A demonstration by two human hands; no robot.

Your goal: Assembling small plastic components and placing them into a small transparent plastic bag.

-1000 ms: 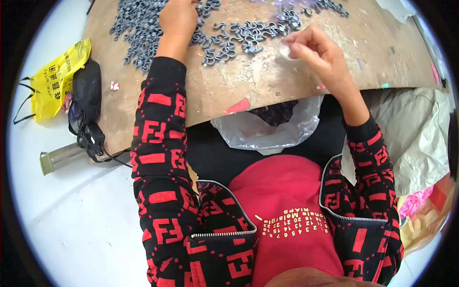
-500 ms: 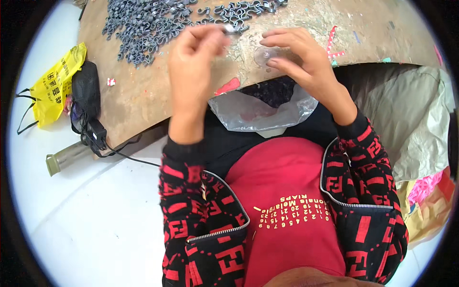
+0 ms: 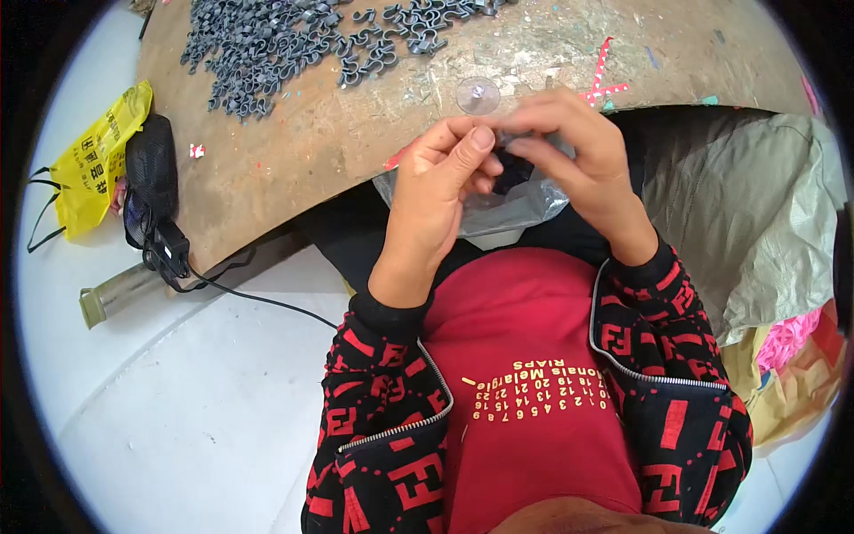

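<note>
My left hand [image 3: 449, 169] is closed, with thumb and index finger pinched together at the table's near edge. Close beside it, my right hand [image 3: 574, 147] curls its fingers inward, blurred by motion. A small greyish bit shows between the two sets of fingertips, too blurred to name. Just beyond my fingers lies a clear round disc [image 3: 478, 95] with a small knob in its middle, like a suction cup. Below my hands hangs a clear plastic bag [image 3: 525, 214] with dark contents, partly hidden by them.
Dark grey curved plastic clips [image 3: 267, 53] are heaped on the worn wooden table [image 3: 285, 156] at the far left. Red dotted tape [image 3: 602, 71] marks the right. A yellow bag [image 3: 102, 165], a black mesh pouch [image 3: 153, 169] and a cable sit left; a pale sack [image 3: 738, 214] stands right.
My left hand has come from near the clips toward my body and right, meeting my right hand. The right hand has drawn back from the clear disc, which stays on the table.
</note>
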